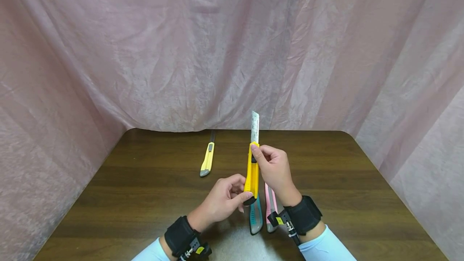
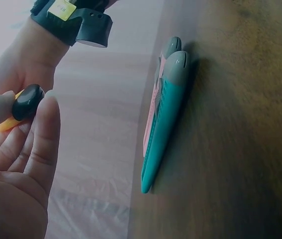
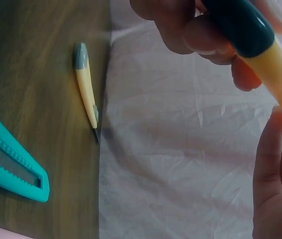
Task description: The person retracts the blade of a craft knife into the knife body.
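The right hand [image 1: 274,167], just right of centre in the head view, pinches the upper part of a yellow utility knife [image 1: 251,172], its thumb lying on the top of the yellow body where the blade comes out. The left hand [image 1: 222,200], lower and slightly left of it, grips the knife's black end cap between thumb and curled fingers. The knife stands nearly upright in the air above the bench [image 1: 145,196], with its silver blade [image 1: 255,126] pushed out and pointing towards the top of the frame. In the left wrist view the black end cap [image 2: 27,101] shows at the left edge, held against the fingertips [image 2: 46,119]. In the right wrist view the same cap and yellow body run across the upper right corner.

Directly below the hands, at the lower centre of the head view, a teal utility knife [image 1: 255,216] and a pink utility knife [image 1: 270,206] lie side by side on the bench, touching or nearly so; both have grey ends towards the near edge. A smaller pale yellow utility knife [image 1: 208,159] lies apart from them, left of centre and nearer the far edge, grey end towards the viewer.

The bench is dark brown wood grain. Crumpled pink cloth [image 1: 145,51] hangs behind it and down both sides. Both wrists wear black straps [image 1: 303,214] over light blue sleeves [image 1: 326,249].
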